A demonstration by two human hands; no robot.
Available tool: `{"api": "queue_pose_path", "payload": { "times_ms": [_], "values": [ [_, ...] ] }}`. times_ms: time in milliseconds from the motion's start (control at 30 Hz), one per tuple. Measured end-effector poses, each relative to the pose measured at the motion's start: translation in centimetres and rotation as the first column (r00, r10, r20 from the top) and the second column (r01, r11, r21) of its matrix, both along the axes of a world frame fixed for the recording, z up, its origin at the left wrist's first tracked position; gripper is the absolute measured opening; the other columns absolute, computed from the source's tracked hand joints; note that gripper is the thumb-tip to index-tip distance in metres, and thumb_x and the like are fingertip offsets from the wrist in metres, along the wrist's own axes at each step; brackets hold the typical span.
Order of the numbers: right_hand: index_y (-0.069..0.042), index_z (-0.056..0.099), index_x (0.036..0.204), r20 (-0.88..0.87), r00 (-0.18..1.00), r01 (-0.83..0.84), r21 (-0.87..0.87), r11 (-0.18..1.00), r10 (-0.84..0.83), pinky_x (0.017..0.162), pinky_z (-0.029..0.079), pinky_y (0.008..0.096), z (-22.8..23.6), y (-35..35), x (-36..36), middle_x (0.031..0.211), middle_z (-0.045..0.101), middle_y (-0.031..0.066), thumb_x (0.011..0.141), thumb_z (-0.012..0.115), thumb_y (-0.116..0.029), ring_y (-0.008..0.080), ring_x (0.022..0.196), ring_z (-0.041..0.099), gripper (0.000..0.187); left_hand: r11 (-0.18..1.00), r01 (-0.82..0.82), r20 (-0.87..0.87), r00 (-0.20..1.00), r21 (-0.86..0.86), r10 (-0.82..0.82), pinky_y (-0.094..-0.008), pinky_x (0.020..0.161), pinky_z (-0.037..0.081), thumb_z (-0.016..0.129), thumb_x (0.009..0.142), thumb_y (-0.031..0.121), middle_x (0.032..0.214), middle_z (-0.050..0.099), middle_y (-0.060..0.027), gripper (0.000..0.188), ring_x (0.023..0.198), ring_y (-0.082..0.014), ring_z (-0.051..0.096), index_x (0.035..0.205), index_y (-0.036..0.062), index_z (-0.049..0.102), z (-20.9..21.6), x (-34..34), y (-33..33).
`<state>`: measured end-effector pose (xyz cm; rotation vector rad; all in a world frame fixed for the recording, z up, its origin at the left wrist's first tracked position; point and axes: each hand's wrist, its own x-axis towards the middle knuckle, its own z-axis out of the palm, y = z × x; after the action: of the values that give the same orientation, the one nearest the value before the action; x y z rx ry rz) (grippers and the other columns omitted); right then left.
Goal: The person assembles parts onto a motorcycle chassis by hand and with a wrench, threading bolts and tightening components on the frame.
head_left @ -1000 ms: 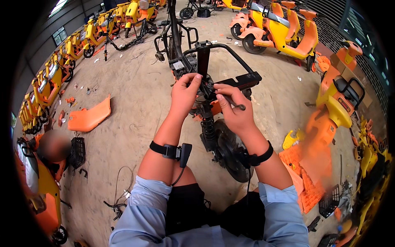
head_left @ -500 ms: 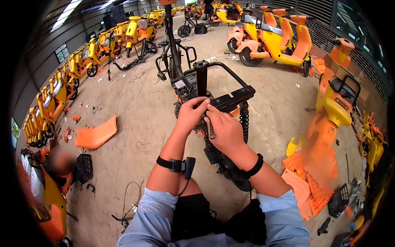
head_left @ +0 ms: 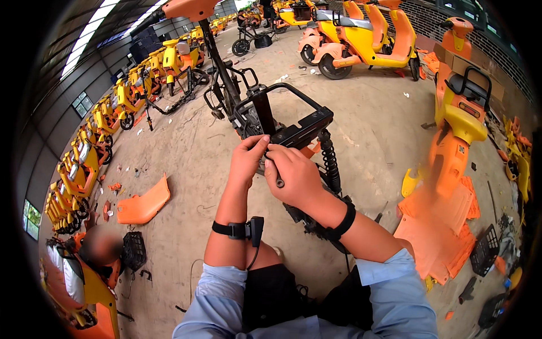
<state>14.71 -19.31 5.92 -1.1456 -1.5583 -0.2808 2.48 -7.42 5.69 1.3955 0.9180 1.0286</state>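
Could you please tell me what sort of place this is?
Probably a scooter repair or dismantling workshop: rows of yellow scooters, a bare scooter frame, and a loose orange panel on the floor.

The right hand [head_left: 294, 174] holds what seems a wrench [head_left: 280, 182] beside the left hand [head_left: 247, 162].

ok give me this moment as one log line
left hand: at stripped scooter frame, contact unclear | right hand: holding wrench-like tool | floor, left: orange panel
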Motion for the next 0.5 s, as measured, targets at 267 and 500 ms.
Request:
{"api": "queue_pose_path", "payload": {
  "times_ms": [267,500],
  "values": [
    [0.001,0.062,0.101,-0.093,0.978,-0.194,-0.11,0.975,0.184,0.072,0.057,0.0458,0.0,0.2,0.6,0.113,0.072,0.0206,0.092,0.059,-0.011,0.0402,0.082,0.07,0.015,0.999,-0.032,-0.007,0.999,-0.014,0.032,-0.025,0.062,0.046,0.073,0.1,0.032,0.094,0.07,0.0,0.031,0.076,-0.0077,0.06,0.115,0.0055,0.075,0.2,0.5,-0.4],
    [0.004,0.062,0.126,-0.215,0.93,-0.313,-0.042,0.949,0.298,0.081,0.058,0.0428,-0.9,0.8,-0.4,0.125,0.069,0.0231,0.099,0.052,-0.005,0.0392,0.094,0.072,0.03,0.999,-0.014,-0.019,1.0,-0.034,0.013,-0.0236,0.059,0.042,0.07,0.102,0.031,0.087,0.068,0.0024,0.03,0.071,-0.0055,0.056,0.115,0.0045,0.075,0.4,-0.1,-0.3]
  ]
}}
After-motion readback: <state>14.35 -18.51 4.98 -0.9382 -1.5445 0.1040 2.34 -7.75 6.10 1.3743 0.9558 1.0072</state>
